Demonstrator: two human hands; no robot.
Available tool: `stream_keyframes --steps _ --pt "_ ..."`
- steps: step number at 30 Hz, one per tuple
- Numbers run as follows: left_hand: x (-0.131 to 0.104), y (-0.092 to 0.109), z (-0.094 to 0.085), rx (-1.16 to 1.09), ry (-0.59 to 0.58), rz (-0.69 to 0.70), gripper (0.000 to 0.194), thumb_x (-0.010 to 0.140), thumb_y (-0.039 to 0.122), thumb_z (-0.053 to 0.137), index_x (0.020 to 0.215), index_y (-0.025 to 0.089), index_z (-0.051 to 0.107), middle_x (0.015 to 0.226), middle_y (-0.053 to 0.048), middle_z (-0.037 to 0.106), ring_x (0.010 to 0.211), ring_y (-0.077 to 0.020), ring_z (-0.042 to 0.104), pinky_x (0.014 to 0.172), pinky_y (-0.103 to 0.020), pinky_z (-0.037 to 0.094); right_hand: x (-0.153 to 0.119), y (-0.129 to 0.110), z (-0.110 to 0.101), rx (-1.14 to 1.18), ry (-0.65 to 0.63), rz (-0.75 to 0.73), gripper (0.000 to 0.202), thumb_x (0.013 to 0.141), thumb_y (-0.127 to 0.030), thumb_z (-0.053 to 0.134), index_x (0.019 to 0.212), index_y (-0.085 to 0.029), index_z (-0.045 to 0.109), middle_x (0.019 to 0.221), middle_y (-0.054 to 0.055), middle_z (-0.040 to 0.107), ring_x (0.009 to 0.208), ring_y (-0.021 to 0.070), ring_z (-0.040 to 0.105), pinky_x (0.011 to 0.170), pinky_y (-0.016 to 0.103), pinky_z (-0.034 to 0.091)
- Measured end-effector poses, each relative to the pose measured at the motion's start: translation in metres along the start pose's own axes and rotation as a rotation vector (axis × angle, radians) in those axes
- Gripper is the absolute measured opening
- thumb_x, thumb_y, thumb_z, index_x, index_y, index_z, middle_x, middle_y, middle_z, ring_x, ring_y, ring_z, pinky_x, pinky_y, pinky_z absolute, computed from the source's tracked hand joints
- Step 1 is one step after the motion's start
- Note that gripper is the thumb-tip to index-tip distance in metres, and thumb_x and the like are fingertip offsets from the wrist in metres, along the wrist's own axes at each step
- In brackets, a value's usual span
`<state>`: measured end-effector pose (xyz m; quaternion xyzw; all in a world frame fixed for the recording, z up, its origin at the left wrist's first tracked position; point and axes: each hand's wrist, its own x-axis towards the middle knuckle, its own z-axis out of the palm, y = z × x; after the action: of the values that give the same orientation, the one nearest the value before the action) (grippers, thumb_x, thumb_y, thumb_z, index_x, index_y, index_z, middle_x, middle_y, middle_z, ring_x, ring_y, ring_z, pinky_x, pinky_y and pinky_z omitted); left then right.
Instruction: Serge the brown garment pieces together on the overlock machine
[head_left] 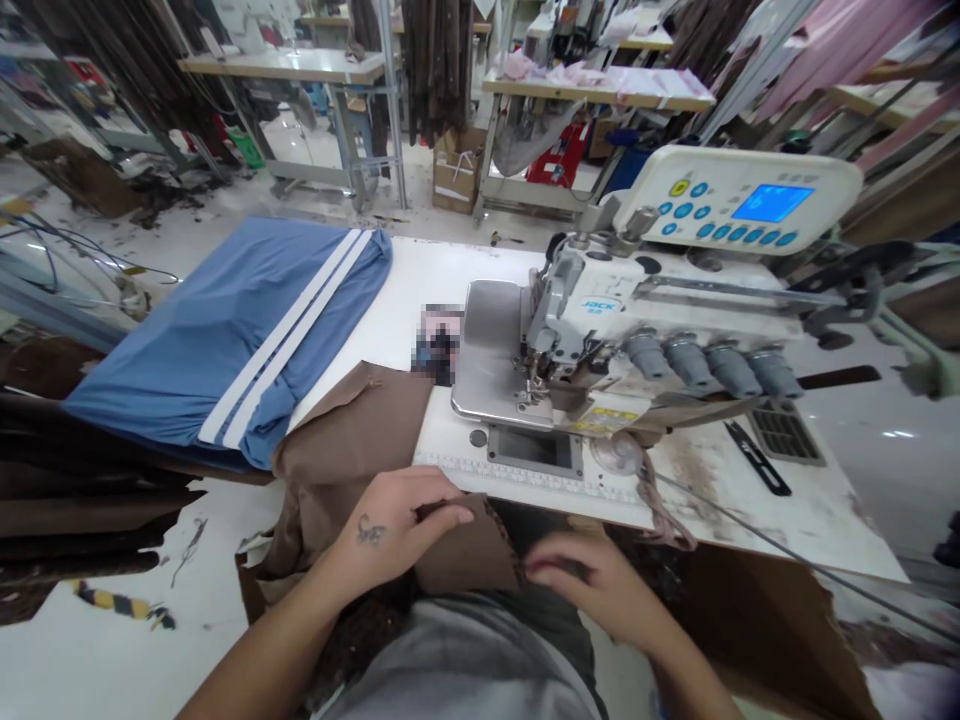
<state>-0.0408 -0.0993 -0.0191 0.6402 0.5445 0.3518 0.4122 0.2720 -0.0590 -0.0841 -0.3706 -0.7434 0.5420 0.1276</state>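
A piece of brown fabric [360,420] lies partly on the white table and hangs over its front edge toward my lap. My left hand [397,525] pinches the fabric near its upper edge, thumb on top. At the fabric's right edge, my right hand [577,575] is curled with thumb and fingers close together, and the edge meets its fingertips. Beyond my hands stands a white overlock sewing machine [592,310] with a lit blue display. The fabric lies in front of its metal plate [491,350], apart from the needle area.
Folded blue fabric with white stripes [247,330] covers the table's left part. Black thread snips [757,460] lie at the right. A cable [750,540] crosses the table's front right. An open cardboard box [765,620] sits below. Dark fabric [82,490] hangs at the left.
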Motion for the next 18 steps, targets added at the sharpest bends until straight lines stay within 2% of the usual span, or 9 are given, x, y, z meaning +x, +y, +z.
stream_keyframes --steps 2,4,6,7,8,10,13,16,18 --pt "-0.001 -0.005 0.002 -0.041 0.036 -0.028 0.022 0.099 0.036 0.071 0.083 0.020 0.075 0.081 0.001 0.070 0.077 -0.0126 0.064 0.073 -0.023 0.045 -0.042 0.028 -0.027 0.102 0.281 0.242 0.044 0.091 -0.064 0.069 0.082 -0.022 0.079 0.072 0.009 0.078 0.066 0.0278 0.074 0.065 0.038 0.058" --pt "0.001 -0.012 0.003 -0.086 0.078 -0.054 0.027 0.097 0.037 0.074 0.076 0.019 0.072 0.074 0.002 0.065 0.072 -0.0122 0.060 0.068 -0.023 0.042 -0.078 0.050 -0.060 0.023 0.748 0.416 0.046 0.082 -0.070 0.072 0.078 -0.024 0.077 0.067 0.012 0.074 0.060 0.0320 0.070 0.062 0.046 0.058" --pt "0.005 -0.016 0.006 -0.144 0.101 -0.086 0.031 0.096 0.038 0.074 0.072 0.019 0.071 0.071 0.002 0.063 0.070 -0.0123 0.058 0.066 -0.024 0.041 -0.097 0.063 -0.096 -0.224 1.171 0.530 0.040 0.085 -0.068 0.068 0.086 -0.028 0.077 0.079 0.017 0.075 0.078 0.0404 0.073 0.069 0.054 0.056" --pt "0.007 -0.017 0.007 -0.181 0.097 -0.102 0.028 0.096 0.038 0.073 0.075 0.019 0.073 0.074 0.001 0.066 0.073 -0.0129 0.060 0.069 -0.023 0.042 -0.099 0.066 -0.115 -0.368 1.256 0.542 0.040 0.089 -0.067 0.063 0.097 -0.030 0.078 0.092 0.020 0.075 0.090 0.0442 0.073 0.074 0.057 0.054" --pt "0.009 -0.018 0.009 -0.217 0.087 -0.116 0.024 0.097 0.038 0.072 0.081 0.020 0.077 0.080 0.000 0.071 0.078 -0.0139 0.064 0.073 -0.023 0.045 -0.095 0.069 -0.132 -0.499 1.266 0.529 0.044 0.093 -0.067 0.057 0.110 -0.031 0.077 0.105 0.022 0.074 0.100 0.0468 0.071 0.078 0.060 0.052" --pt "0.010 -0.018 0.013 -0.256 0.076 -0.128 0.017 0.098 0.035 0.071 0.093 0.023 0.082 0.092 -0.001 0.078 0.088 -0.0160 0.070 0.082 -0.024 0.049 -0.077 0.073 -0.163 -0.707 1.132 0.462 0.058 0.096 -0.068 0.047 0.129 -0.027 0.073 0.124 0.026 0.069 0.112 0.0503 0.068 0.084 0.063 0.050" --pt "0.006 -0.021 0.015 -0.228 0.151 -0.121 0.015 0.095 0.034 0.075 0.087 0.024 0.083 0.086 0.000 0.078 0.083 -0.0153 0.070 0.079 -0.024 0.049 -0.042 0.082 -0.191 -0.913 0.952 0.398 0.067 0.095 -0.071 0.041 0.115 -0.019 0.077 0.113 0.026 0.071 0.110 0.0530 0.067 0.083 0.063 0.049" --pt "0.000 -0.026 0.012 -0.214 0.235 -0.128 0.020 0.094 0.034 0.076 0.078 0.023 0.080 0.076 0.002 0.073 0.075 -0.0137 0.065 0.072 -0.023 0.047 -0.022 0.087 -0.199 -1.050 0.861 0.349 0.061 0.098 -0.064 0.034 0.099 -0.023 0.079 0.101 0.019 0.073 0.102 0.0478 0.069 0.078 0.056 0.049" --pt "-0.003 -0.029 0.008 -0.232 0.273 -0.140 0.022 0.094 0.035 0.075 0.076 0.023 0.079 0.074 0.001 0.072 0.073 -0.0135 0.064 0.070 -0.023 0.047 -0.023 0.085 -0.199 -1.100 0.839 0.337 0.060 0.100 -0.058 0.030 0.098 -0.022 0.079 0.101 0.019 0.074 0.101 0.0471 0.070 0.077 0.054 0.046"
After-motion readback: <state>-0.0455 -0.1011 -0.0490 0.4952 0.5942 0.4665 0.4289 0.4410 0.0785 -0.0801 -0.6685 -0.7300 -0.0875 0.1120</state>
